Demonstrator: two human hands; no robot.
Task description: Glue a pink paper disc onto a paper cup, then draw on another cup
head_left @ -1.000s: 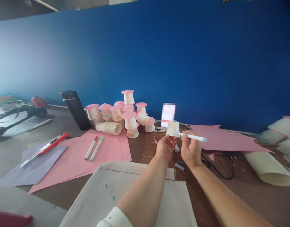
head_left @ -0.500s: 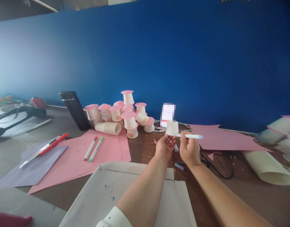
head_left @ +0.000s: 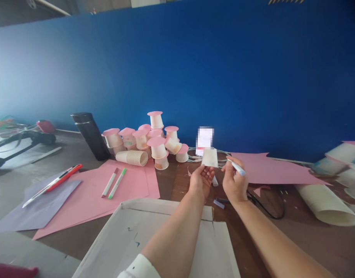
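Note:
My left hand (head_left: 202,178) grips a white paper cup (head_left: 209,158) by its lower rim, wide mouth down. To the right of the cup, my right hand (head_left: 235,179) pinches a white marker pen with a bluish end (head_left: 236,166), its other end pointing up and left, apart from the cup. A loose blue-grey pen cap (head_left: 219,204) lies on the table below the hands. Behind the cup a phone with a blurred screen (head_left: 204,138) leans upright, with a cable (head_left: 223,152) around it.
Pink-topped paper cups (head_left: 157,146) are stacked at centre left, beside nested cups (head_left: 132,158) and a black flask (head_left: 90,135). Two markers (head_left: 117,183) lie on pink paper (head_left: 87,189); a red utility knife (head_left: 54,184) rests further left. A white board (head_left: 165,227) lies in front.
My right hand has drawn the marker away to the right of the cup and tilted it, its bluish end now lower. The left hand and cup stay almost still.

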